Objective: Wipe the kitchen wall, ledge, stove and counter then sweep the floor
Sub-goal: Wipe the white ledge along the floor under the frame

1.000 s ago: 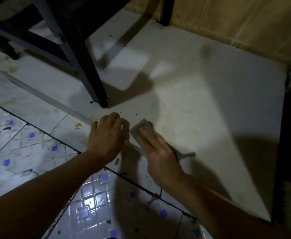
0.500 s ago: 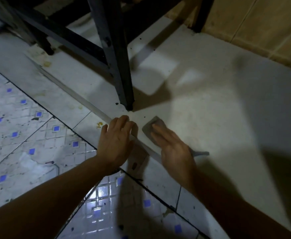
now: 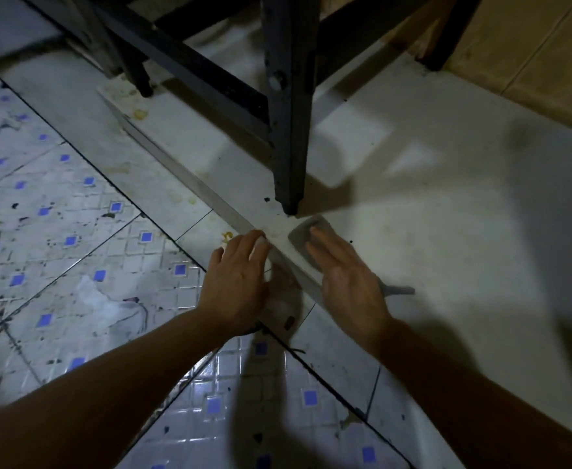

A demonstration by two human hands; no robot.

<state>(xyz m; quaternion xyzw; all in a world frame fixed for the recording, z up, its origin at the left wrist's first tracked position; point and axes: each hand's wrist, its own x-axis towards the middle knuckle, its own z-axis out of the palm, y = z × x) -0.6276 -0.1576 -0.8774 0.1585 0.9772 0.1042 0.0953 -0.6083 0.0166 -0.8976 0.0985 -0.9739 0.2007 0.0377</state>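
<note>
A person's right hand (image 3: pixel 345 275) presses flat, fingers straight, on a grey cloth (image 3: pixel 306 233) spread over a pale raised ledge (image 3: pixel 447 231), seen from a head-worn camera in dim light. One corner of the cloth pokes out beyond the fingertips on the far side, and another strip of it trails out to the right of the wrist. The cloth lies near the ledge's front edge, just beside the foot of a dark metal leg (image 3: pixel 288 130). That leg belongs to a black frame (image 3: pixel 190 59) whose crossbars run off to the far left, with two more feet resting on the ledge farther back.

The left hand (image 3: pixel 237 275) rests on the ledge's front edge, its fingers loosely bent over the rim and holding nothing. The two hands sit close together without touching.

Below and to the left, the tiled floor (image 3: pixel 74 248) is patterned with small blue squares and scattered with dark specks and stains. A tan tiled wall (image 3: pixel 531 62) rises at the far right behind the ledge.
</note>
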